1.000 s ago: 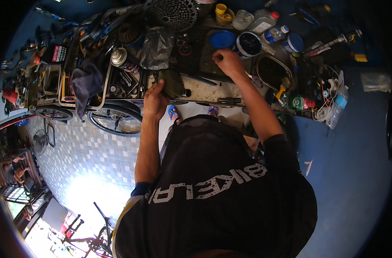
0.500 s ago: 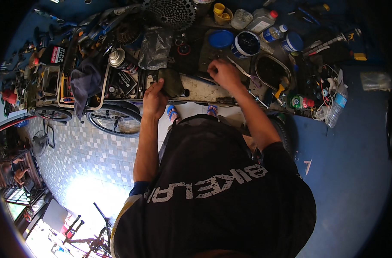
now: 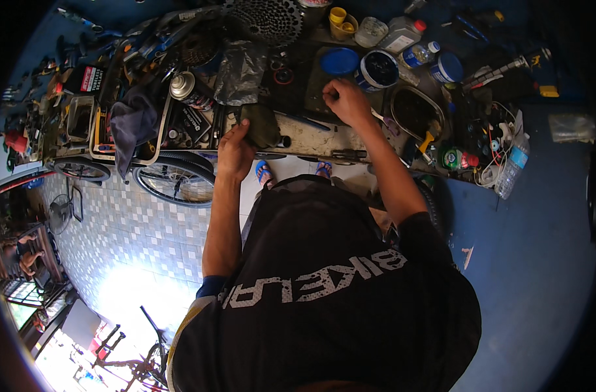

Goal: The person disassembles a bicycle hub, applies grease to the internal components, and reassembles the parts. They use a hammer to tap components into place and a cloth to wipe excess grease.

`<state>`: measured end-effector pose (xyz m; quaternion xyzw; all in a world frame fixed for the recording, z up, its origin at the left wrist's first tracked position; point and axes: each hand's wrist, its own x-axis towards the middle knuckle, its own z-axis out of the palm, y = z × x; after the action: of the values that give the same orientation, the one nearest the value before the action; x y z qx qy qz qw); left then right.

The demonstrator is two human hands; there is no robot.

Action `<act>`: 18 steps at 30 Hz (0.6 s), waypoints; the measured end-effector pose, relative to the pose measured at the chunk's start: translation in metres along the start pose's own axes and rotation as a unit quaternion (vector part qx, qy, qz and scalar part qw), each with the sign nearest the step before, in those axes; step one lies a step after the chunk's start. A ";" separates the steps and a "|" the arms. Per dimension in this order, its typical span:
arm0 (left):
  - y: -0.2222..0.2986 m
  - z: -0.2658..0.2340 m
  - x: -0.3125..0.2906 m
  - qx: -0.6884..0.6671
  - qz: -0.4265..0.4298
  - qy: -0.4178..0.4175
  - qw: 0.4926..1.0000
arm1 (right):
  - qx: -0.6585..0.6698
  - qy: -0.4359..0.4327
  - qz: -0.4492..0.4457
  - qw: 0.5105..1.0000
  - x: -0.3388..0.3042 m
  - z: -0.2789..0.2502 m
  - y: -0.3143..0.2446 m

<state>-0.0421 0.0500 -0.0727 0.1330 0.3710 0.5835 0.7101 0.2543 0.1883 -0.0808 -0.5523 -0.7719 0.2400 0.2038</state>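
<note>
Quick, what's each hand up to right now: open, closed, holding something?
Left hand: closed on the dark green cloth.
Right hand: fingers curled; whether it holds anything small cannot be told.

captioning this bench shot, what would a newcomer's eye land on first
Probably the dark pale-lettered shirt filling the lower middle, and the white glare on the tiled floor at lower left. Above, a large toothed cassette shows at the picture's top edge, and a bright blue lid lies on the bench just beyond the right hand.
</note>
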 end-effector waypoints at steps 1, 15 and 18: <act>0.000 -0.001 0.000 0.001 -0.001 -0.001 1.000 | -0.013 -0.013 -0.003 1.000 0.004 -0.001 -0.004; 0.001 0.000 -0.009 -0.050 0.013 0.026 0.998 | -0.188 -0.147 -0.077 0.968 0.026 0.004 -0.031; 0.000 -0.007 -0.007 -0.030 0.010 0.009 0.999 | -0.173 -0.139 -0.078 0.972 0.030 0.007 -0.026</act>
<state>-0.0469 0.0413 -0.0752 0.1097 0.3581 0.6025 0.7048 0.2210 0.2082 -0.0693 -0.4786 -0.8631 0.1605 0.0144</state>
